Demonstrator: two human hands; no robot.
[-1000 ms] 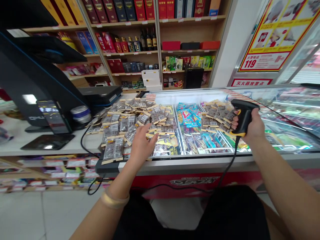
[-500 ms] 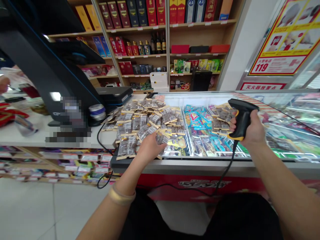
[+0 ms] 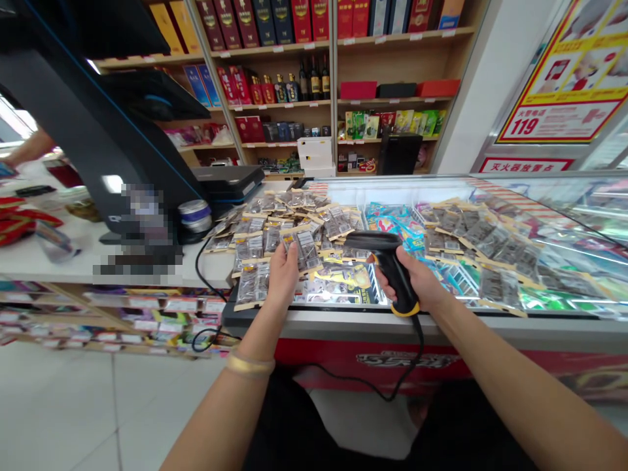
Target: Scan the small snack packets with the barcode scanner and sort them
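Note:
My left hand (image 3: 284, 275) is closed on a small snack packet (image 3: 303, 250), clear with dark contents and a tan edge, held up at the front of a pile of similar packets (image 3: 260, 222). In my right hand (image 3: 417, 278) is a black and yellow barcode scanner (image 3: 392, 265), its head pointing left toward the held packet. A cable (image 3: 417, 347) hangs from the scanner's handle. More of the same packets (image 3: 481, 235) lie spread to the right of my right hand on the freezer's glass. Below the glass are blue ice cream wrappers (image 3: 392, 219).
A checkout screen stand (image 3: 132, 150) rises from the white counter (image 3: 216, 271) on the left. Another person's arm (image 3: 32, 147) shows beyond it. Shelves of boxes and bottles (image 3: 314, 78) stand behind the chest freezer (image 3: 466, 330). The scanner cable loops along the freezer's red front.
My right hand has brought the scanner left and lower, close to the packet. My left hand has lifted a packet and shifted slightly left. More packets are visible on the right.

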